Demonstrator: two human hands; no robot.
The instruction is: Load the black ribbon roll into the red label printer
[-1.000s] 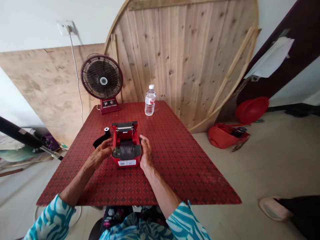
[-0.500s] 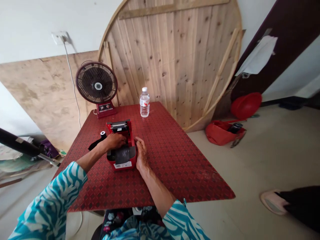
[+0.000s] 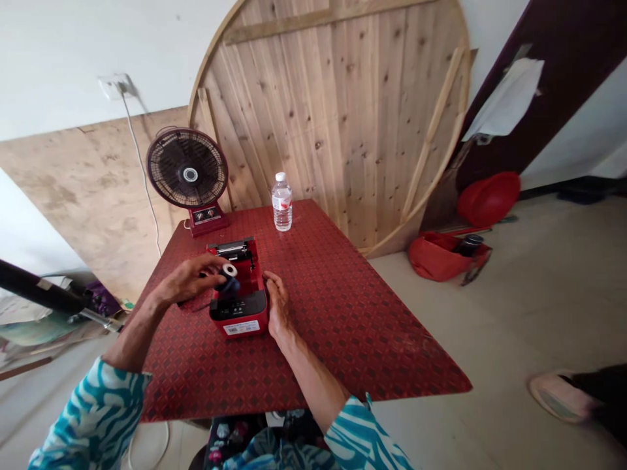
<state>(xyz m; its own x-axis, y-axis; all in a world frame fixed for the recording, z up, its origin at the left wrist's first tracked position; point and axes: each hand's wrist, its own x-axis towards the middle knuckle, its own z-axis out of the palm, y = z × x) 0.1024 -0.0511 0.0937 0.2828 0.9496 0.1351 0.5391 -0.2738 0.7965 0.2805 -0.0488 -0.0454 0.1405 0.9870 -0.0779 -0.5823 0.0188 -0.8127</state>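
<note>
A red and black label printer [image 3: 240, 310] sits on the table with its lid raised, so its red inside shows. Above its left part, my left hand [image 3: 189, 277] pinches a roll of black ribbon [image 3: 228, 273] with a white core. The dark tail of ribbon below the roll is blurred. My right hand [image 3: 278, 303] lies along the printer's right side, fingers stretched forward against it. A dark strip [image 3: 196, 303] shows on the table under my left hand, partly hidden.
A water bottle [image 3: 282, 202] and a dark red fan [image 3: 189, 176] stand at the table's [image 3: 353, 326] back. A round wooden panel [image 3: 333, 117] leans on the wall behind. At right on the floor are a red bag [image 3: 435, 258] and a person's foot [image 3: 558, 395].
My left hand has come up and left out of the printer, with the ribbon roll now in its fingers. The black sheet no longer hangs over the printer's front. My right hand stays put.
</note>
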